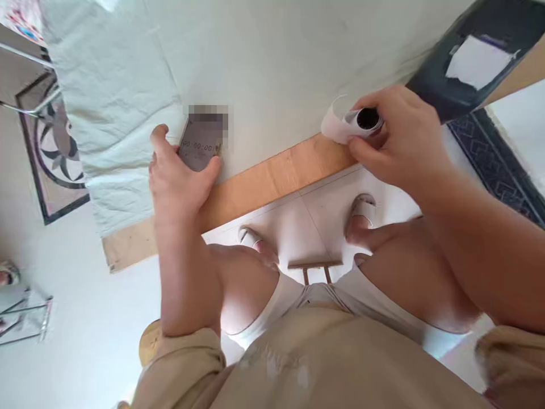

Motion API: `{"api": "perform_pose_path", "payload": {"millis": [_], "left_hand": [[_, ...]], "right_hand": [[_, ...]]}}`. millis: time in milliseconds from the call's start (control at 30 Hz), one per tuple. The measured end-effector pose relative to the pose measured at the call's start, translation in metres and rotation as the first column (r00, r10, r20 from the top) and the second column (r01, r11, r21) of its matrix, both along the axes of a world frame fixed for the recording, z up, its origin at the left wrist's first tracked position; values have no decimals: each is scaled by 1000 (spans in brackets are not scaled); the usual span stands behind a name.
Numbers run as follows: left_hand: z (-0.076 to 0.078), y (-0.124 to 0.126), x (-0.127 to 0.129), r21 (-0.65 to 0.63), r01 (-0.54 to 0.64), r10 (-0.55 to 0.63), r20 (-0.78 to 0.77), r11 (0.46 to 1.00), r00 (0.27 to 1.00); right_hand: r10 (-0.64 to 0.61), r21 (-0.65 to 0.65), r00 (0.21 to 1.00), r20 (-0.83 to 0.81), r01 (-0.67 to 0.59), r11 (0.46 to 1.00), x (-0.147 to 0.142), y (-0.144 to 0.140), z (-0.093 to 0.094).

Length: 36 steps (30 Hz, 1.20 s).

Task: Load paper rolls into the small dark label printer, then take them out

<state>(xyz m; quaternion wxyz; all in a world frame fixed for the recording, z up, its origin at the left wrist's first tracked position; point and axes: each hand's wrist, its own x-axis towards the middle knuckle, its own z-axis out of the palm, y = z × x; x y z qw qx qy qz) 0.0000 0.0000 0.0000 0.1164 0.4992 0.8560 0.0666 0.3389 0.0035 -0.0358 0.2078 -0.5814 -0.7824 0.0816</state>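
Note:
My left hand (181, 176) is at the near part of a phone (199, 142) on the cloth-covered table. Its thumb is at the phone's lower right edge and a fingertip is by the left edge, while the index finger sticks out to the side. Timer digits show on the screen, and its top is pixelated. To the right, my right hand (400, 133) grips a white roll of paper or labels (336, 126) with a dark round core. A loose end of the strip curls off to the left, just above the table's wooden edge.
A dark grey plastic package (430, 85) bearing a torn white label (479, 61) lies at the right. Pale green cloth (272, 68) covers the table up to its bare wooden edge (272, 176). Below are my legs, a wooden stool bar (315, 265) and a dark patterned rug (498, 159).

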Motion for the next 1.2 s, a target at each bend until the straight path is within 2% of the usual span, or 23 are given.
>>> {"api": "perform_pose_path", "payload": {"millis": [233,567,700,900,1033,1133,1167,1200], "left_hand": [[-4,7,8,34,-8,8,-23,999,1000],[-27,8,-11,194,11,-20,41,981,999],[-25,9,-9,176,-8,1,41,984,999],[-18,7,-4,145,-22,14,54,989,998],[-26,7,-9,177,-16,5,61,984,998],[-38,4,-16,330,55,-77,55,942,996],[-42,1,-16,423,119,-150,41,898,988],[-45,-3,-16,516,203,-249,20,832,968]], "right_hand": [[93,-55,994,-66,-96,994,2,0,-2],[105,-40,992,-65,-108,993,0,0,-1],[81,-40,995,-52,-83,996,0,-1,-1],[114,-88,991,-75,-120,989,2,1,-3],[87,-111,991,-104,-98,989,0,2,-2],[59,-116,990,-131,-75,990,-1,3,-1],[52,-112,988,-146,-69,991,0,4,0],[47,-106,986,-163,-65,992,0,4,0]]}}
